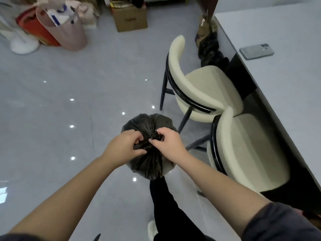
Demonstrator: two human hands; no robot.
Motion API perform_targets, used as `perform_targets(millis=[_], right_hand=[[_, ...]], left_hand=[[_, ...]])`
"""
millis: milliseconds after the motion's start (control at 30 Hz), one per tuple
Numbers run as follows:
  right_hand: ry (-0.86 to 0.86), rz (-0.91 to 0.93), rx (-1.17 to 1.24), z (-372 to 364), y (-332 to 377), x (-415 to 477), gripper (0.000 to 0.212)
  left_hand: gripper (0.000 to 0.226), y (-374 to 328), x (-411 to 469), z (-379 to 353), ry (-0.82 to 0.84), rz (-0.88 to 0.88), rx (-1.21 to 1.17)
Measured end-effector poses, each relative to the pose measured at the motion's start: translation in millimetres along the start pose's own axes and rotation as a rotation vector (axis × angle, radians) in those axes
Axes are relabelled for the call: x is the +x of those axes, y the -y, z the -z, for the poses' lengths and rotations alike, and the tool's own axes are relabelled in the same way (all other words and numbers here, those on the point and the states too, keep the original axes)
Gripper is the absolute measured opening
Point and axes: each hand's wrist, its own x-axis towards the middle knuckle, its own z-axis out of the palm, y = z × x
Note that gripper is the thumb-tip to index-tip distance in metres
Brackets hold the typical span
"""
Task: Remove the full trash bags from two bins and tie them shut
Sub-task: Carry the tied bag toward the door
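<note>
Head view.

Left hand (pixel 126 144): fingers are curled and clenched around a bunched strip of black film at the neck of the trash bag (pixel 147 164). The thumb lies on top of the strip.

Right hand (pixel 166 141): fingertips are curled inward and pinch the twisted knot (pixel 154 136) at the centre of the bag's gathered top. Both hands touch the bag, close together, one on each side of the knot.

Trash bag: thin, glossy black plastic, rounded and full, with pleats radiating outward from the knot. It sits in the lower centre of the view, above the grey floor (pixel 52 84), directly in front of the person's leg (pixel 165 206) in black trousers. Whether it rests on the floor or hangs from the hands cannot be determined.

Surroundings: the floor is smooth, polished tile with point reflections. To the right of the bag stand two chairs, the near chair (pixel 246 150) and the far chair (pixel 205 87), each with cream padded seat, curved backrest and black tubular frame. Both are pushed toward a pale grey table (pixel 278 101), on which a phone (pixel 256 51) lies flat. At upper left stands a pink bin (pixel 69 32), cylindrical, filled with paper; a cardboard box (pixel 130 20) sits behind it.
</note>
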Motion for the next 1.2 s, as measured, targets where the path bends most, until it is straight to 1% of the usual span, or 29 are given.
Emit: perform_targets(millis=[33,100,167,267,400,500,600,867,967,1067,1100,1200], right_hand=[[-0.004,0.004,0.025,-2.8,10.4,37.7,0.018],[-0.004,0.016,0.048,-3.7,25.1,81.5,0.018],[0.012,0.012,0.07,-5.5,38.7,143.0,0.017],[0.038,-0.016,0.077,-0.5,66.1,236.3,0.015],[0.054,-0.005,0.047,14.9,102.3,342.9,0.019],[0.028,-0.018,0.062,27.4,121.2,414.5,0.014],[-0.037,-0.041,0.079,40.6,128.6,483.7,0.011],[-0.236,-0.254,0.145,87.2,112.6,633.3,0.015],[-0.312,-0.329,0.162,115.1,96.4,678.2,0.015],[-0.379,-0.411,0.188,148.4,73.3,723.2,0.012],[-0.396,-0.428,0.183,159.4,62.9,738.3,0.012],[-0.461,-0.459,0.084,189.2,26.3,784.3,0.012]], left_hand=[[0.028,17.4,30.5,14.9,-0.026,0.009,0.024],[0.021,33.4,67.1,35.3,-0.076,0.032,0.069],[0.024,59.6,113.4,60.6,-0.109,0.065,0.072],[0.02,94.9,183.7,106.2,-0.112,0.11,0.077],[0.015,124.0,269.6,171.6,-0.132,0.149,0.074],[0.015,141.3,334.4,213.1,-0.146,0.13,0.099],[0.009,160.9,409.0,244.9,-0.14,0.08,0.121],[0.011,185.4,608.1,294.1,0.004,-0.145,0.152],[0.013,171.0,679.3,304.9,0.053,-0.235,0.158],[0.002,147.7,752.9,307.8,0.095,-0.3,0.195],[0.003,139.1,778.4,306.9,0.107,-0.316,0.213],[0.003,114.4,851.5,300.2,0.124,-0.367,0.234]])
